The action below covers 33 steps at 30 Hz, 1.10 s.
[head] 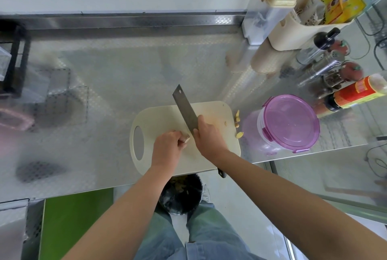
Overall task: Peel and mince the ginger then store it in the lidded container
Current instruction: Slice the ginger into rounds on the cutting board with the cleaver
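On the board (159, 121), the left hand (167, 146) curls its fingers round a piece of ginger (187, 139) and holds it down on the surface. Just beside it, the right hand (209, 136) is wrapped round the cleaver (185, 106) where blade meets handle. The blade points away from the person, its heel close to the ginger. No mince shows on the board, so this looks like peeling or trimming, early in the task. A few ginger scraps (237, 118) lie at the board's right edge. Next, the blade must shave or slice the ginger clear of the holding fingertips. The container (291, 121) stands to the right with its purple lid on, so it needs opening later.
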### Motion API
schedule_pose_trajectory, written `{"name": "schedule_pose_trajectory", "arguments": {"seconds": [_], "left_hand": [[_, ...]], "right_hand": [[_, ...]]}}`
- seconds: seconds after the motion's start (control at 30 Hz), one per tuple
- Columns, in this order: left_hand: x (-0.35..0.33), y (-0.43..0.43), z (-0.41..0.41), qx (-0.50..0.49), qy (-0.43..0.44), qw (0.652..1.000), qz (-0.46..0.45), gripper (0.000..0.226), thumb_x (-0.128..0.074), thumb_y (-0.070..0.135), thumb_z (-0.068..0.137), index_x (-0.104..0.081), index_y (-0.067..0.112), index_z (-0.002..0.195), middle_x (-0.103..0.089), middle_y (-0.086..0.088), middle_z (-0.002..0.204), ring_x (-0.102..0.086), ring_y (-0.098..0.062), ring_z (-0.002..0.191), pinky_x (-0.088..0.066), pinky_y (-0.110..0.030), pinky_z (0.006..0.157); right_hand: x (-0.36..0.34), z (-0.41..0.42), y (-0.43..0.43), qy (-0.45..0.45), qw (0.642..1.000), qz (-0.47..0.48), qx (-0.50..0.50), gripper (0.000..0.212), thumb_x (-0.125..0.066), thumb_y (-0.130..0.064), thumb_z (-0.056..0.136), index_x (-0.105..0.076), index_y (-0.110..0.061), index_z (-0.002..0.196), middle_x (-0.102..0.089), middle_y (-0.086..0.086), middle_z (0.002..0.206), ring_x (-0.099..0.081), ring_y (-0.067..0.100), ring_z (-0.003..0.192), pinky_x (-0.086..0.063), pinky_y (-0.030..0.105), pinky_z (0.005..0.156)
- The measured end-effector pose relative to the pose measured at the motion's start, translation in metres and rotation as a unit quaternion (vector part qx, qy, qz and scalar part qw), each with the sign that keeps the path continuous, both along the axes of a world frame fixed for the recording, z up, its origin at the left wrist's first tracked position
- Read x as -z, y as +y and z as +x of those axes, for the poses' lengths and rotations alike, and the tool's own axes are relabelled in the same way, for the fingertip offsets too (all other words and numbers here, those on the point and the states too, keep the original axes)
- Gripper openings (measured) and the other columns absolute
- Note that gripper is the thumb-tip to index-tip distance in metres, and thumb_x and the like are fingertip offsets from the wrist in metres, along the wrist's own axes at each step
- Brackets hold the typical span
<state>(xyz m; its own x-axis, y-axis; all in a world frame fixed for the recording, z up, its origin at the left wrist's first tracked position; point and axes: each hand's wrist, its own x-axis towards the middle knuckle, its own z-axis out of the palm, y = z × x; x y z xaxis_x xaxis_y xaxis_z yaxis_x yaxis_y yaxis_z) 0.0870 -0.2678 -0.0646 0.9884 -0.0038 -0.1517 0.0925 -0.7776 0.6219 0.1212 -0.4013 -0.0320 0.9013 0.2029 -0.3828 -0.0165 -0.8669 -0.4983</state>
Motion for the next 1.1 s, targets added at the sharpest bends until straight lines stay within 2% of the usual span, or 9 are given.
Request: {"name": "schedule_pose_trajectory", "arguments": {"seconds": [0.13, 0.3, 0.53, 0.6, 0.67, 0.9, 1.0, 1.1], "left_hand": [[0.000, 0.000, 0.001, 0.005, -0.002, 1.000, 0.006, 0.004, -0.076, 0.011, 0.078, -0.072, 0.012, 0.078, -0.068, -0.003, 0.078, -0.062, -0.023, 0.071, -0.051, -0.034, 0.067], [0.000, 0.000, 0.001, 0.000, 0.009, 1.000, -0.003, 0.003, -0.074, 0.011, 0.079, -0.074, 0.012, 0.082, -0.069, -0.003, 0.082, -0.064, -0.023, 0.074, -0.052, -0.036, 0.071], [0.002, -0.002, 0.001, 0.002, 0.009, 1.000, 0.008, 0.002, -0.074, 0.012, 0.079, -0.073, 0.012, 0.081, -0.068, -0.004, 0.082, -0.064, -0.025, 0.075, -0.052, -0.040, 0.071], [0.003, -0.002, 0.001, 0.007, 0.009, 1.000, 0.018, 0.002, -0.074, 0.012, 0.080, -0.073, 0.012, 0.082, -0.068, -0.004, 0.082, -0.064, -0.025, 0.074, -0.052, -0.040, 0.070], [0.004, -0.002, 0.001, 0.007, 0.006, 1.000, 0.018, 0.001, -0.073, 0.011, 0.080, -0.073, 0.011, 0.081, -0.068, -0.005, 0.082, -0.064, -0.026, 0.073, -0.052, -0.041, 0.068], [0.006, -0.002, 0.002, 0.009, 0.003, 1.000, 0.028, 0.002, -0.074, 0.013, 0.079, -0.073, 0.011, 0.079, -0.068, -0.004, 0.080, -0.064, -0.026, 0.071, -0.052, -0.039, 0.065], [0.009, -0.001, 0.002, 0.011, 0.001, 1.000, 0.024, 0.004, -0.070, 0.010, 0.081, -0.073, 0.012, 0.078, -0.068, -0.005, 0.079, -0.063, -0.027, 0.069, -0.052, -0.041, 0.063], [0.009, 0.000, 0.003, 0.007, 0.009, 1.000, 0.017, 0.005, -0.070, 0.011, 0.081, -0.073, 0.013, 0.077, -0.068, -0.004, 0.079, -0.063, -0.027, 0.071, -0.052, -0.042, 0.065]], "right_hand": [[-0.013, -0.011, -0.011, 0.000, 0.999, -0.001, -0.037, 0.007, -0.038, -0.014, 0.100, -0.032, -0.014, 0.097, -0.045, 0.004, 0.064, -0.044, 0.022, 0.054, -0.028, 0.032, 0.045], [-0.011, -0.016, -0.008, 0.014, 0.998, -0.036, -0.054, 0.008, -0.040, -0.015, 0.099, -0.032, -0.015, 0.097, -0.052, 0.009, 0.074, -0.050, 0.029, 0.064, -0.030, 0.033, 0.048], [-0.011, -0.025, -0.007, 0.023, 0.993, -0.095, -0.060, 0.011, -0.037, -0.009, 0.097, -0.031, -0.015, 0.103, -0.047, 0.005, 0.072, -0.049, 0.025, 0.064, -0.032, 0.032, 0.049], [-0.010, -0.021, 0.001, 0.025, 0.993, -0.095, -0.060, 0.014, -0.037, -0.007, 0.096, -0.028, -0.017, 0.100, -0.044, 0.002, 0.071, -0.048, 0.024, 0.065, -0.030, 0.030, 0.049], [-0.008, -0.015, 0.008, 0.023, 0.994, -0.088, -0.061, 0.014, -0.037, -0.006, 0.096, -0.029, -0.017, 0.099, -0.044, 0.002, 0.072, -0.051, 0.026, 0.068, -0.033, 0.033, 0.052], [-0.007, -0.026, 0.000, 0.029, 0.992, -0.108, -0.065, 0.021, -0.035, -0.003, 0.094, -0.033, -0.015, 0.112, -0.040, -0.001, 0.069, -0.049, 0.024, 0.066, -0.034, 0.034, 0.055], [-0.008, -0.013, 0.012, 0.028, 0.993, -0.097, -0.068, 0.017, -0.037, -0.002, 0.094, -0.033, -0.015, 0.105, -0.045, 0.003, 0.073, -0.053, 0.027, 0.070, -0.041, 0.038, 0.056], [-0.007, -0.009, 0.014, 0.034, 0.993, -0.087, -0.067, 0.017, -0.038, -0.002, 0.094, -0.031, -0.015, 0.101, -0.047, 0.004, 0.074, -0.053, 0.027, 0.070, -0.041, 0.038, 0.055]]}}
